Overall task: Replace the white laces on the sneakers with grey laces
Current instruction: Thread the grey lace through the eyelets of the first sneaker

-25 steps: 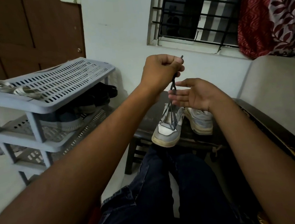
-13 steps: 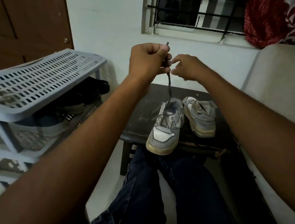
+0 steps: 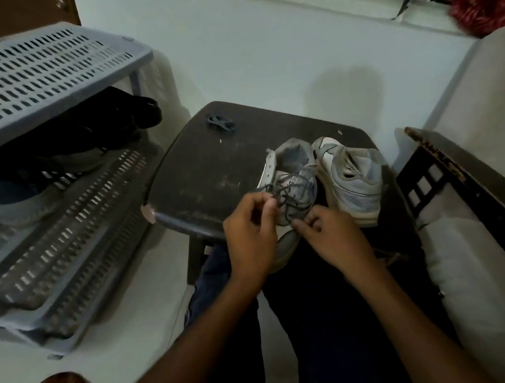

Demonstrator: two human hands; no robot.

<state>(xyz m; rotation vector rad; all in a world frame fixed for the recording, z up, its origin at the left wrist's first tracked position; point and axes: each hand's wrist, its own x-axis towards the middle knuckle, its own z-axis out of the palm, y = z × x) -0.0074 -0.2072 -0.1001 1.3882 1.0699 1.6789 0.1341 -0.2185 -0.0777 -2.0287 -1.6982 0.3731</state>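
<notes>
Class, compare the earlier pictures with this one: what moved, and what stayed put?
Both hands came down from a raised pull to the near sneaker. The left hand and right hand now pinch the grey lace low over it. Both sneakers stayed on the stool.

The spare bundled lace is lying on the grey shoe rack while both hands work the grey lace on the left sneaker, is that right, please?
Not quite: the head view shows the spare bundled lace lying on the dark stool, not on the grey shoe rack. The rest holds: the left hand and right hand both work the grey lace on the left sneaker.
</notes>
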